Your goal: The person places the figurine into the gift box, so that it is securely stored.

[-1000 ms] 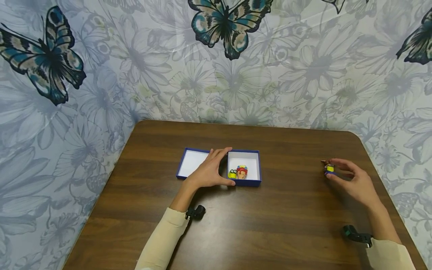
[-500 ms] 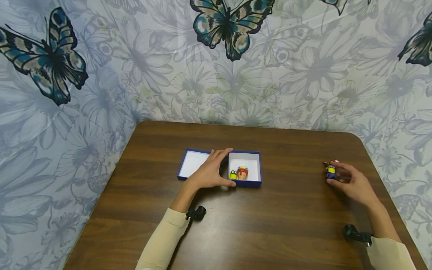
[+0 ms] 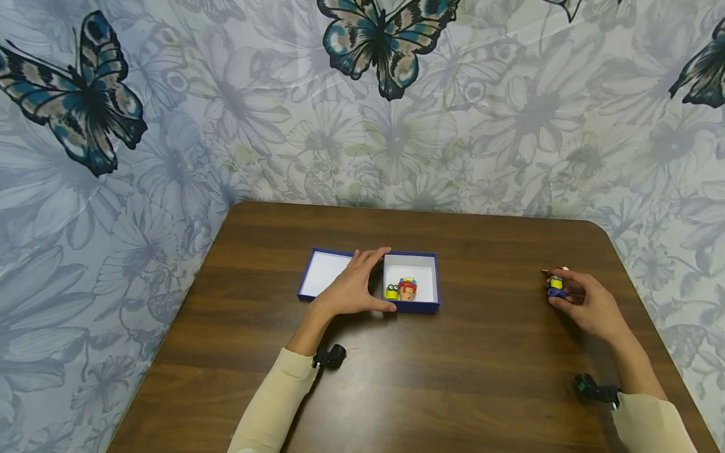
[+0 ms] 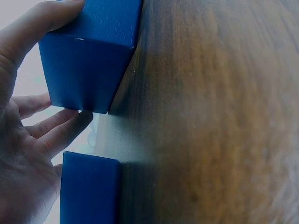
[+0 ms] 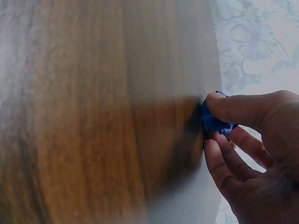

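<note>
My left hand spans a small blue box with a white inside, thumb at its near edge and fingertips at its far edge. In the left wrist view the thumb lies on the blue box and fingers touch its lower edge. Inside the box sit a green figurine and a figurine with a red and blue top. At the table's right, my right hand pinches a small yellow and blue toy figurine between thumb and fingers. Its blue part shows under the thumb in the right wrist view.
Left of the box lies its blue-rimmed lid, white side up and partly behind the left hand. Everything stands on a brown wooden table. A wall with butterflies and flowers rises behind the far edge.
The figurine in the right hand has turned a little, so more of its yellow and blue body shows. The left hand and the box stay in place.
</note>
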Demonstrator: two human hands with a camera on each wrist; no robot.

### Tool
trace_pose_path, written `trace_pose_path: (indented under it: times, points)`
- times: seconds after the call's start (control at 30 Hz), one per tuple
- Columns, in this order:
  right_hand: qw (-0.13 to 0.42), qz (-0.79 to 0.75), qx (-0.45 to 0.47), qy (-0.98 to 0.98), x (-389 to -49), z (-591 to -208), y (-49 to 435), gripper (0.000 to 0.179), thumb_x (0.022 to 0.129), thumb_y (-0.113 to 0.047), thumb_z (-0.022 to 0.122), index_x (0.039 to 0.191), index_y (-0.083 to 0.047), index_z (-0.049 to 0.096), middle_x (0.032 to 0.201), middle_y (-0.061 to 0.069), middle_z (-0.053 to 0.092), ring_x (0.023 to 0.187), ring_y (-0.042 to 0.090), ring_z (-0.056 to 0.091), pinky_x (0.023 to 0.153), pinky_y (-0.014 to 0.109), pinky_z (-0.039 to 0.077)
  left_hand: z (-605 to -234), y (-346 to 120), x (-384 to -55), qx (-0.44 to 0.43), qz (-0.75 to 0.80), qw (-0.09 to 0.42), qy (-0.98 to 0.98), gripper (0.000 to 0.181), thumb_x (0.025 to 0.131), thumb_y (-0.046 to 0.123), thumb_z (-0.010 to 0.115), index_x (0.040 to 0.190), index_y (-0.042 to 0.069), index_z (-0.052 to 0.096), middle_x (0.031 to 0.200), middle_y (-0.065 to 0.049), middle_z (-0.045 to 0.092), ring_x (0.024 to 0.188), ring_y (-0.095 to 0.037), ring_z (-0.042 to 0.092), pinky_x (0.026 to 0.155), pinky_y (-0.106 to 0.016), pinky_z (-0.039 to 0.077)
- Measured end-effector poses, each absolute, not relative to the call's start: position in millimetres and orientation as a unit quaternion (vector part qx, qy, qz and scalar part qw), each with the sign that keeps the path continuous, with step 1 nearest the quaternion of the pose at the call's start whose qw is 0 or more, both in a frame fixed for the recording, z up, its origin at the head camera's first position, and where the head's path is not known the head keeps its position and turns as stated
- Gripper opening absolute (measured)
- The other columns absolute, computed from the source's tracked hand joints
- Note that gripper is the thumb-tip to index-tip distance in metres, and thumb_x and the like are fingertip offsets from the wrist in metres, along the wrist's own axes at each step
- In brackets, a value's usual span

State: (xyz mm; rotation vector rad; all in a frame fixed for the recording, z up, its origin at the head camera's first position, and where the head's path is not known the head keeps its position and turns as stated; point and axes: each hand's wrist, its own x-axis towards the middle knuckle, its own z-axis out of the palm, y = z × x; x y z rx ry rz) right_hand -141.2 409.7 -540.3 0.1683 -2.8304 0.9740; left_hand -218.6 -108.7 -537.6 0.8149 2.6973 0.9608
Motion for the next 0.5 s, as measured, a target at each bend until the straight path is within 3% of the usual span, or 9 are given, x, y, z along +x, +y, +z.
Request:
trace_pose_path:
  times: [0.5]
  points:
    - [0.083,0.315,0.032,-0.945,-141,-527,406,0.057,0.09,-0.008,0.087,0.143,-0.002,0.065,0.123,0.033,0.071,0.089,-0.024,0.052,0.072,-0.003,0.045,-537,-108,-220,0.281,0.324,0.08,0.9,0.127,0.072,0.059,0.096,0.172,0.024,0.025,0.169,-0.01,0.04,0.164,-0.031,0.033,0.141,-0.053,0.004]
